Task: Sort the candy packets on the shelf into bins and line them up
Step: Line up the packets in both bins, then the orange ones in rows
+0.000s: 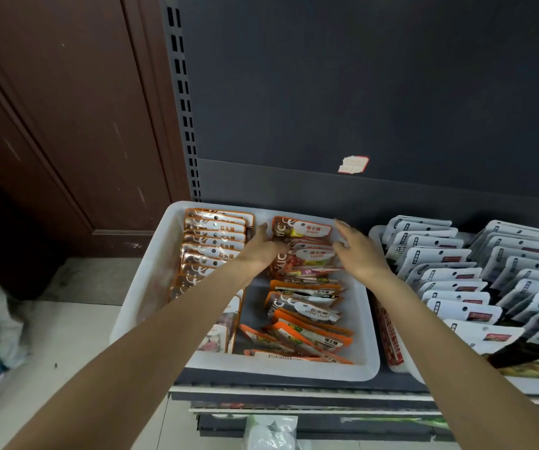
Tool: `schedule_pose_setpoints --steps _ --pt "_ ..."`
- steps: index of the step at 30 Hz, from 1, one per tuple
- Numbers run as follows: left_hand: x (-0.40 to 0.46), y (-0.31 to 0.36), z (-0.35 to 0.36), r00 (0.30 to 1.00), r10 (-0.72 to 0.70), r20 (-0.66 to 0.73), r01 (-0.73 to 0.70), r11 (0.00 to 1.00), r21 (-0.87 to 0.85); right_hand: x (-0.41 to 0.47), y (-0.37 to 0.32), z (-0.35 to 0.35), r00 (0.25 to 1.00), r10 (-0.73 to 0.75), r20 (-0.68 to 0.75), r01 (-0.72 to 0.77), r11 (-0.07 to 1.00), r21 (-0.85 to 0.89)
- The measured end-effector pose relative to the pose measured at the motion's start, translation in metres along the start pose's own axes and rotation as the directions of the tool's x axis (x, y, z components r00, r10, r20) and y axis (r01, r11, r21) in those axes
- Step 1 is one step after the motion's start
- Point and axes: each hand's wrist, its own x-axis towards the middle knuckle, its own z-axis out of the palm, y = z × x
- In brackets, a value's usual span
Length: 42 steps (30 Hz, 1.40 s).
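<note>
While reaching, hands [310,248] flank sugar packets [313,254]

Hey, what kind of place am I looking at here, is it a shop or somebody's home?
Most likely a small shop or its stockroom. Candy packets stand in rows in a white bin on a metal shelf with a slotted upright, and a price-style sticker is stuck on the back panel.

The left forearm [170,323] is covering part of the packet row [211,245] at nine o'clock; the right bin [401,362] at three o'clock is running off-frame.
</note>
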Motion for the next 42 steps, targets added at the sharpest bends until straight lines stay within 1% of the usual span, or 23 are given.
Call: schedule_pose_setpoints --steps 3,6,9,12,13,14,15,16,17,18,19,20,23,25,26,28,31,32,34,36,38,40,42 --pt "0.003 0.002 0.008 0.995 -0.017 0.096 0.019 1.0 -0.016 -0.003 -0.003 0.006 0.992 0.041 0.116 -0.037 0.999 -0.034" --pt "0.002 0.002 0.014 0.989 -0.025 0.148 0.029 0.999 -0.024 -0.003 -0.004 0.012 0.992 0.026 0.126 -0.02 0.999 -0.048" --pt "0.001 0.003 0.006 0.991 -0.01 0.136 0.013 1.0 -0.015 -0.004 -0.001 0.013 0.999 -0.033 0.01 0.033 0.999 -0.018" --pt "-0.012 0.005 -0.007 0.996 0.084 0.005 -0.083 0.969 0.231 -0.015 -0.001 0.002 0.984 -0.096 -0.149 0.111 0.989 0.094" --pt "-0.018 0.005 -0.011 0.988 0.152 0.021 -0.151 0.943 0.295 -0.021 0.001 -0.003 0.982 -0.11 -0.154 0.135 0.978 0.161" --pt "-0.025 0.003 -0.014 0.973 0.218 0.08 -0.232 0.912 0.337 -0.028 0.004 -0.008 0.986 -0.119 -0.114 0.144 0.957 0.25" --pt "-0.033 0.004 -0.017 0.953 0.261 0.155 -0.301 0.874 0.381 -0.035 0.006 -0.013 0.99 -0.134 -0.039 0.139 0.939 0.315" --pt "-0.037 0.004 -0.019 0.936 0.28 0.214 -0.348 0.83 0.436 -0.041 0.01 -0.017 0.988 -0.15 0.046 0.127 0.937 0.324" --pt "-0.038 0.003 -0.021 0.925 0.286 0.25 -0.376 0.784 0.494 -0.044 0.014 -0.019 0.98 -0.155 0.122 0.116 0.953 0.28" --pt "-0.037 0.003 -0.021 0.919 0.291 0.265 -0.392 0.738 0.549 -0.045 0.017 -0.02 0.975 -0.153 0.163 0.116 0.97 0.213" --pt "-0.035 0.002 -0.02 0.915 0.3 0.269 -0.403 0.692 0.598 -0.045 0.018 -0.019 0.975 -0.153 0.16 0.131 0.981 0.14" --pt "-0.032 0.002 -0.017 0.909 0.318 0.268 -0.414 0.637 0.65 -0.042 0.018 -0.016 0.981 -0.155 0.119 0.146 0.986 0.079" --pt "-0.025 0.004 -0.01 0.901 0.359 0.242 -0.391 0.435 0.811 -0.033 0.016 -0.006 0.983 -0.172 -0.07 0.17 0.985 -0.038" --pt "-0.02 0.004 -0.009 0.906 0.368 0.21 -0.344 0.35 0.871 -0.028 0.015 0.001 0.979 -0.159 -0.127 0.143 0.981 -0.13" --pt "-0.018 0.003 -0.009 0.91 0.367 0.194 -0.324 0.336 0.884 -0.026 0.015 0.003 0.981 -0.143 -0.13 0.119 0.978 -0.173" --pt "-0.014 0.0 -0.006 0.924 0.346 0.16 -0.286 0.35 0.892 -0.024 0.012 0.007 0.989 -0.105 -0.102 0.083 0.976 -0.203" --pt "-0.011 -0.001 0.0 0.939 0.318 0.129 -0.248 0.369 0.896 -0.024 0.008 0.01 0.994 -0.095 -0.047 0.079 0.96 -0.27" --pt "-0.011 0.0 0.0 0.938 0.321 0.129 -0.249 0.371 0.895 -0.025 0.007 0.009 0.994 -0.096 -0.053 0.078 0.959 -0.271" --pt "-0.015 0.002 -0.003 0.933 0.334 0.135 -0.26 0.365 0.894 -0.028 0.009 0.006 0.989 -0.1 -0.112 0.075 0.974 -0.212" --pt "-0.023 0.0 -0.008 0.92 0.374 0.117 -0.271 0.392 0.879 -0.035 0.015 0.004 0.955 -0.15 -0.257 0.128 0.987 -0.101" --pt "-0.034 -0.006 -0.011 0.882 0.46 0.101 -0.321 0.432 0.843 -0.046 0.023 0.004 0.909 -0.212 -0.358 0.216 0.976 -0.03" --pt "-0.049 -0.012 -0.01 0.828 0.543 0.139 -0.424 0.444 0.79 -0.056 0.029 0.005 0.904 -0.236 -0.357 0.253 0.968 0.0" --pt "-0.061 -0.017 -0.008 0.804 0.545 0.237 -0.515 0.44 0.736 -0.063 0.034 0.006 0.917 -0.23 -0.325 0.256 0.966 0.038"
